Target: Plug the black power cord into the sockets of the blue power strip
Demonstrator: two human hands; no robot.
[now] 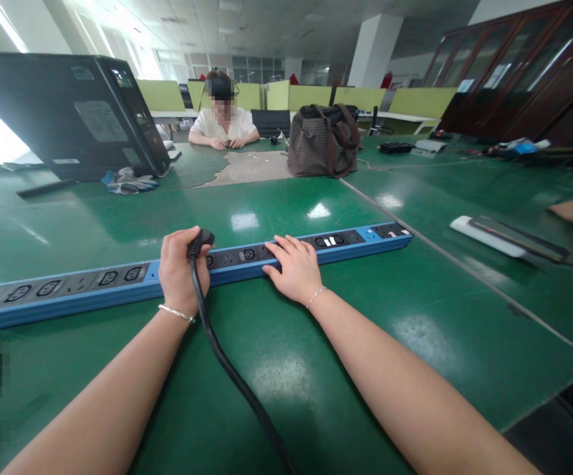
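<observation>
**Blue-sided socket strip [239, 272] beneath a clasped black plug [200, 243]**

Lies across the glossy green tabletop [276, 336], from beyond the frame at nine o'clock to an end near three. Could slide or swivel there under an uneven sideways push, being long and steadied, as far as visible, mainly by the right hand [296, 270]. Could also twist the plug askew in the left hand [181, 277], given the likely drag of a thick black cable [231, 373] trailing toward six o'clock. Might lead to a misjudged position too, with outlets [108, 278] of mixed patterns along the top and some hidden under the hands.

At nine o'clock from centre, pinches the plug in the left hand between thumb and curled fingers, nearly closed, above the strip; impossible to tell whether also touching it. At six o'clock, just below centre, rests the right hand palm-down on the strip, fingers loosely spread, thumb apart, gripping nothing visible.
</observation>
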